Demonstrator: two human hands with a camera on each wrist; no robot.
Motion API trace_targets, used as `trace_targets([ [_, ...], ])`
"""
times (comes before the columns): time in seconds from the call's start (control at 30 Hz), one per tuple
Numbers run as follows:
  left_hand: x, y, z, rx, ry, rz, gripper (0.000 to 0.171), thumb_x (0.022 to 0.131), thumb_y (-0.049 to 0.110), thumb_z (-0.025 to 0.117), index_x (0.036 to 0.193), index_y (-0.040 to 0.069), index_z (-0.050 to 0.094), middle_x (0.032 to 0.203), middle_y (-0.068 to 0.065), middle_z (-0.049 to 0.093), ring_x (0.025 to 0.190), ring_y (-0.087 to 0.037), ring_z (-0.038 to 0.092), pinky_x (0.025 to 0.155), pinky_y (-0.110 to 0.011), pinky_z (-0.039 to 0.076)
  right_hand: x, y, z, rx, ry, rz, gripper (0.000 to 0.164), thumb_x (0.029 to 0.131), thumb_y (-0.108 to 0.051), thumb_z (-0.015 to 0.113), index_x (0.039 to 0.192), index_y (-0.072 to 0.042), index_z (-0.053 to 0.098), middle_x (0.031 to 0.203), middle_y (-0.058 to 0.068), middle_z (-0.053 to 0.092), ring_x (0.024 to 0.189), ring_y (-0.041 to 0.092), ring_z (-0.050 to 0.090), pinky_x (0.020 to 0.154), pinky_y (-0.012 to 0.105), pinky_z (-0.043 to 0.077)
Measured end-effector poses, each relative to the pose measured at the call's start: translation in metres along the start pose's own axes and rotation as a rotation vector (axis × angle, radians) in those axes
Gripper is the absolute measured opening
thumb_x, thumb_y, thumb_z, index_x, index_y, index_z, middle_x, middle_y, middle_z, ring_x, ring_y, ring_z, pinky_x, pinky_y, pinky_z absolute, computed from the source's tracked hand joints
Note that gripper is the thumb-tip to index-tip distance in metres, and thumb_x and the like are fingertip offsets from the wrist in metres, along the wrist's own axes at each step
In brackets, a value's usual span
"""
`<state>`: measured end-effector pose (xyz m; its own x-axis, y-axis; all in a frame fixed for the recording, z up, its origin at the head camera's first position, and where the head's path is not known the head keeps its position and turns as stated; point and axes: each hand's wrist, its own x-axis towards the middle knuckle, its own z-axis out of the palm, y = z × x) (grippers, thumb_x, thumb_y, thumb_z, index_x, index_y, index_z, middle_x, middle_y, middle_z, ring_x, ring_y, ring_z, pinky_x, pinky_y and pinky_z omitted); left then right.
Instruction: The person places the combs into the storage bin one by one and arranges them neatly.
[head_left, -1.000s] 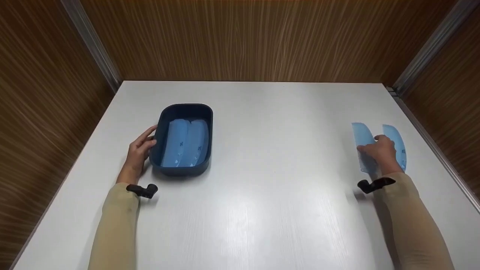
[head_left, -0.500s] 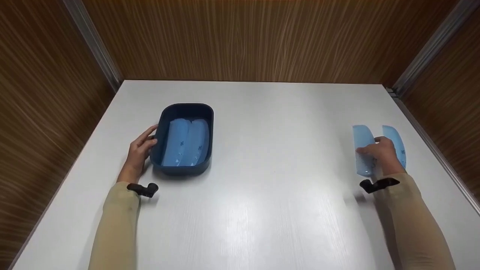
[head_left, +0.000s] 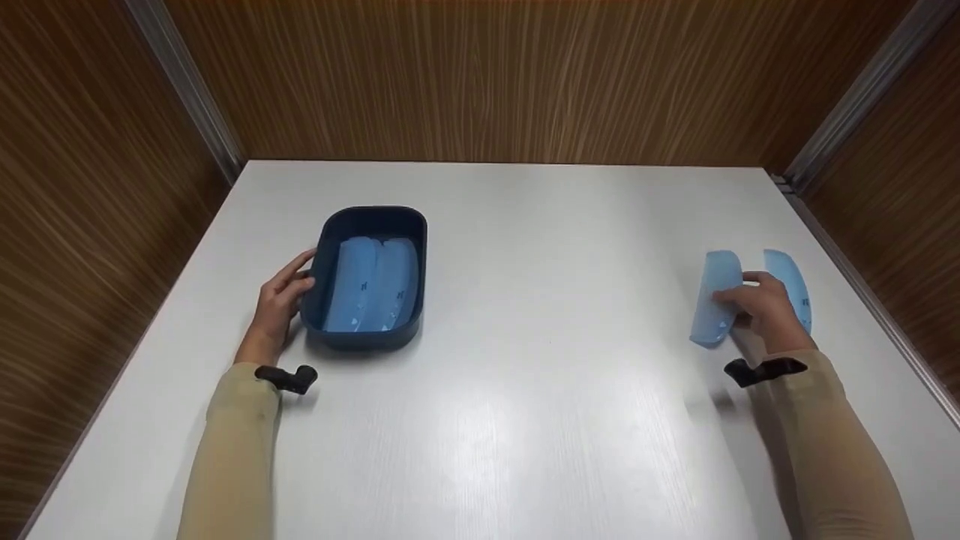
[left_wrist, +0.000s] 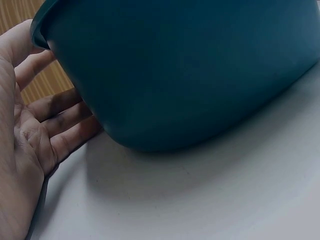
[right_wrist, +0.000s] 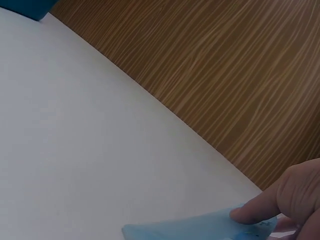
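In the head view my left hand (head_left: 281,304) rests against the outer left wall of a dark blue rectangular box (head_left: 364,343). The left wrist view has its fingers (left_wrist: 70,117) stretched against the box wall. Two light-blue half-moon pieces (head_left: 371,289) with small dark marks lie side by side inside. At the right, my right hand (head_left: 769,307) pinches another flat, light-blue half-moon piece (head_left: 718,292), tilted, its thumb on the upper face. What kind of thing it is cannot be told. A similar light-blue piece (head_left: 787,281) lies just right of this hand, partly covered by it.
The white tabletop (head_left: 540,337) stretches between the two hands. Wood-grain panels (head_left: 510,82) close it in at the back and both sides, with metal strips at the corners. Each wrist carries a small black camera mount (head_left: 286,379).
My right hand has tilted the light-blue half-moon piece it pinches and shifted the near end to the left. The left hand and the box have hardly moved.
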<state>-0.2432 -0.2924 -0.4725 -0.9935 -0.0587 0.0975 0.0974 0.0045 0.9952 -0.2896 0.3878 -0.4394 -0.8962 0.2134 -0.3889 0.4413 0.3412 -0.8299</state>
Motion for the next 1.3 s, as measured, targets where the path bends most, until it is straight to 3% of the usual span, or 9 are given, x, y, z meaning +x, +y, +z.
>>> trace_targets([
  [0.27, 0.009, -0.014, -0.007, -0.006, 0.0, -0.011, 0.046, 0.095, 0.01, 0.05, 0.14, 0.014, 0.043, 0.128, -0.027, 0.047, 0.111, -0.029, 0.05, 0.083, -0.03, 0.044, -0.005, -0.003, 0.003, 0.142, -0.034, 0.049, 0.094, 0.084, -0.021, 0.069, 0.149, -0.007, 0.003, 0.151, 0.023, 0.003, 0.134, 0.04, 0.02, 0.103, 0.045, 0.026],
  [0.53, 0.002, -0.003, -0.002, 0.013, 0.01, -0.017, 0.046, 0.095, 0.009, 0.049, 0.14, 0.013, 0.043, 0.129, -0.027, 0.047, 0.111, -0.03, 0.049, 0.082, -0.03, 0.044, -0.01, -0.011, 0.011, 0.228, -0.063, 0.083, 0.093, 0.083, -0.023, 0.071, 0.15, -0.013, 0.008, 0.154, 0.016, 0.006, 0.131, 0.032, 0.027, 0.104, 0.038, 0.028],
  [0.67, -0.001, 0.003, 0.001, 0.0, 0.002, -0.007, 0.047, 0.095, 0.009, 0.049, 0.141, 0.01, 0.041, 0.128, -0.03, 0.045, 0.109, -0.031, 0.05, 0.083, -0.03, 0.044, -0.011, -0.015, 0.016, 0.256, -0.063, 0.1, 0.092, 0.08, -0.023, 0.074, 0.15, -0.016, 0.013, 0.153, 0.013, 0.012, 0.122, 0.026, 0.037, 0.091, 0.029, 0.041],
  [0.77, -0.001, 0.004, 0.001, -0.009, -0.007, 0.003, 0.047, 0.095, 0.009, 0.048, 0.142, 0.009, 0.04, 0.128, -0.032, 0.043, 0.108, -0.032, 0.051, 0.083, -0.03, 0.044, -0.012, -0.018, 0.019, 0.262, -0.072, 0.099, 0.091, 0.08, -0.023, 0.074, 0.149, -0.018, 0.016, 0.153, 0.012, 0.014, 0.115, 0.024, 0.04, 0.081, 0.024, 0.044],
  [1.0, -0.002, 0.005, 0.002, 0.01, -0.009, -0.002, 0.048, 0.095, 0.011, 0.049, 0.142, 0.009, 0.039, 0.128, -0.031, 0.044, 0.111, -0.035, 0.048, 0.083, -0.03, 0.043, -0.017, -0.023, 0.027, 0.298, -0.101, 0.09, 0.086, 0.079, -0.022, 0.075, 0.146, -0.02, 0.022, 0.153, 0.011, 0.013, 0.112, 0.024, 0.042, 0.082, 0.026, 0.043],
  [1.3, -0.002, 0.007, 0.005, 0.018, -0.015, -0.005, 0.048, 0.095, 0.012, 0.049, 0.142, 0.01, 0.039, 0.129, -0.029, 0.045, 0.112, -0.033, 0.048, 0.084, -0.03, 0.041, -0.024, -0.03, 0.033, 0.359, -0.131, 0.065, 0.073, 0.082, -0.015, 0.071, 0.14, -0.02, 0.027, 0.148, 0.012, 0.017, 0.089, 0.019, 0.052, 0.07, 0.026, 0.046],
])
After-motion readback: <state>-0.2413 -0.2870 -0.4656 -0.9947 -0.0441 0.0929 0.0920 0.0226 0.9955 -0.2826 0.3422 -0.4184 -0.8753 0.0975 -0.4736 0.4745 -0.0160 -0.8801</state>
